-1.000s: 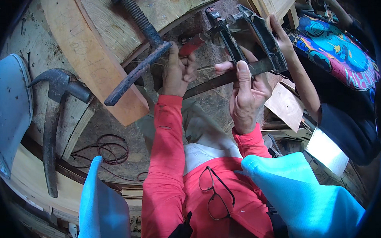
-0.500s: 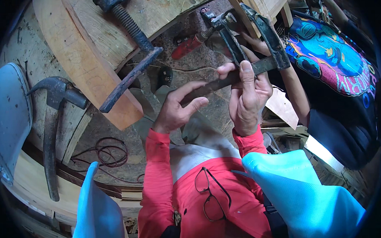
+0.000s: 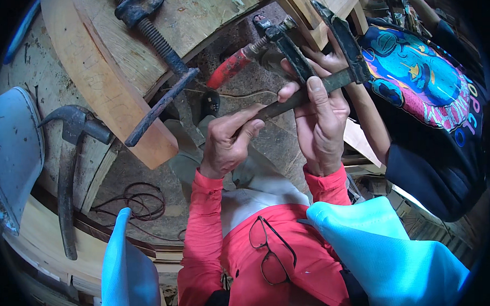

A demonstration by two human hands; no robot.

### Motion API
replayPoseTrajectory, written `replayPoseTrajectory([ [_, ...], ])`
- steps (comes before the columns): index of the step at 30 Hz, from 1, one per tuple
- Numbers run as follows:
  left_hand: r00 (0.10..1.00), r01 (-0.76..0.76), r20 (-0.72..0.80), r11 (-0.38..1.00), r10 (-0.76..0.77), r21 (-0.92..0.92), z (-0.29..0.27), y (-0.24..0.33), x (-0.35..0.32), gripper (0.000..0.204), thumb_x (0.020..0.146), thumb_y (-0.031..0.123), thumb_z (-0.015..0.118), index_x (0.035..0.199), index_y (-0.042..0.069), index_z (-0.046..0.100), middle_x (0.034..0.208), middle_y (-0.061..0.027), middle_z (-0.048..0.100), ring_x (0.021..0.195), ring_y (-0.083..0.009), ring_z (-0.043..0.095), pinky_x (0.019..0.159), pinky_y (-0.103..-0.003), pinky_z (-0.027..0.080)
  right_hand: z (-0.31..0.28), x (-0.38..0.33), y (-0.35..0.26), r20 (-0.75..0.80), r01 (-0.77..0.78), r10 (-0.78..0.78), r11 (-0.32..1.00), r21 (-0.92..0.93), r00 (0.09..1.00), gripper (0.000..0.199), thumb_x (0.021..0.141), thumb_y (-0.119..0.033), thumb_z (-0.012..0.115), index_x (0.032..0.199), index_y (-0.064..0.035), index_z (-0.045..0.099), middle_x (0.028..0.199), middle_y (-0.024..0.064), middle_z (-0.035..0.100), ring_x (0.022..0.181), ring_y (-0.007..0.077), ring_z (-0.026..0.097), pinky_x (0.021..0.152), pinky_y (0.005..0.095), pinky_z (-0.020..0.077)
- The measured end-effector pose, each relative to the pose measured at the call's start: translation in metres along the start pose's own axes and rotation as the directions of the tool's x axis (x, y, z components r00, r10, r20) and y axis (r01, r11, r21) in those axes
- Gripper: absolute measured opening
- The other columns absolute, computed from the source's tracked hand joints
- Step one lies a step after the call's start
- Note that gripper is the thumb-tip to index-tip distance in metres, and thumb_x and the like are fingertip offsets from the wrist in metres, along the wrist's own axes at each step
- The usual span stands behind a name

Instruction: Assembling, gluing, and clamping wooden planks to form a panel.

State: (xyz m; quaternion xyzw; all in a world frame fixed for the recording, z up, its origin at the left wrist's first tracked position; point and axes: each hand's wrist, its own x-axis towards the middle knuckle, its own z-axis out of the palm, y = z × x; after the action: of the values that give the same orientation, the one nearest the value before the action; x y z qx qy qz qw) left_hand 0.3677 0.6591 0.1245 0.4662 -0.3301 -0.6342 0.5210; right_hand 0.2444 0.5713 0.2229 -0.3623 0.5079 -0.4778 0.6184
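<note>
glasses hanging on a red shirt, left hand wrapped around the near bar end of a red-handled clamp, right hand gripping its bar farther along, clamp suspended above the floor, hammer lying at left, co-worker's arm behind the clamp

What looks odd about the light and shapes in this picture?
Head view: corners fall to black, edges likely bend from the lens; head view: the blue cloth at right looks bright, the floor dimmer; head view: the clamp and hammer look fairly sharp.
</note>
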Motion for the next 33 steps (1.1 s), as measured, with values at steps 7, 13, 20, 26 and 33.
replayPoseTrajectory([
  [7, 0.999, 0.033, -0.017, 0.995, -0.034, -0.095, 0.007, -0.006, -0.007, 0.028, 0.092, 0.001, 0.068, 0.12, -0.002, 0.069, 0.079, -0.0067, 0.068, 0.068, -0.0109, 0.062, 0.064, -0.026, 0.05, -0.008, 0.007, -0.015, 0.065, -0.186, 0.192, 0.979, -0.089, 0.979, 0.033, 0.105, -0.01, 0.052, 0.131, 0.0093, 0.053, 0.122, 0.0259, 0.066, 0.097, 0.0233, 0.071, 0.085, 0.0347, 0.0587],
  [13, 0.996, 0.087, 0.01, 0.989, -0.086, -0.122, 0.007, -0.006, 0.001, 0.028, 0.095, 0.002, 0.066, 0.123, -0.002, 0.067, 0.083, -0.003, 0.067, 0.074, -0.0069, 0.06, 0.066, -0.023, 0.048, -0.005, 0.013, -0.006, 0.072, -0.095, 0.102, 0.992, -0.085, 0.992, 0.034, 0.106, -0.011, 0.05, 0.135, 0.0073, 0.051, 0.121, 0.0245, 0.066, 0.083, 0.0161, 0.065, 0.076, 0.028, 0.053],
  [20, 0.996, -0.083, 0.033, 0.996, 0.084, -0.033, 0.005, -0.025, 0.029, 0.029, 0.097, 0.01, 0.065, 0.124, -0.002, 0.065, 0.109, -0.0099, 0.067, 0.098, -0.0198, 0.064, 0.088, -0.033, 0.05, 0.008, 0.012, 0.017, 0.05, 0.092, -0.081, 0.947, -0.307, 0.995, 0.04, 0.107, -0.013, 0.048, 0.142, 0.0076, 0.046, 0.128, 0.0242, 0.062, 0.088, 0.0163, 0.064, 0.078, 0.0276, 0.0527],
  [26, 0.987, -0.16, 0.046, 0.982, 0.156, 0.096, -0.002, -0.038, 0.047, 0.026, 0.097, 0.012, 0.065, 0.119, -0.001, 0.066, 0.11, -0.0153, 0.067, 0.103, -0.0276, 0.067, 0.092, -0.035, 0.051, 0.008, 0.015, 0.028, 0.024, 0.123, -0.123, 0.921, -0.37, 0.992, 0.04, 0.107, -0.013, 0.049, 0.14, 0.0087, 0.048, 0.128, 0.0254, 0.062, 0.085, 0.0183, 0.066, 0.076, 0.0289, 0.0546],
  [33, 0.996, -0.082, 0.023, 0.996, 0.083, -0.018, -0.001, -0.024, 0.069, 0.035, 0.106, 0.027, 0.055, 0.126, 0.001, 0.065, 0.118, -0.0099, 0.068, 0.11, -0.017, 0.064, 0.095, -0.032, 0.05, 0.013, 0.019, 0.035, 0.009, 0.21, -0.225, 0.897, -0.388, 0.974, 0.04, 0.106, -0.01, 0.05, 0.141, 0.01, 0.047, 0.125, 0.0193, 0.061, 0.087, 0.0206, 0.067, 0.077, 0.0308, 0.0562],
])
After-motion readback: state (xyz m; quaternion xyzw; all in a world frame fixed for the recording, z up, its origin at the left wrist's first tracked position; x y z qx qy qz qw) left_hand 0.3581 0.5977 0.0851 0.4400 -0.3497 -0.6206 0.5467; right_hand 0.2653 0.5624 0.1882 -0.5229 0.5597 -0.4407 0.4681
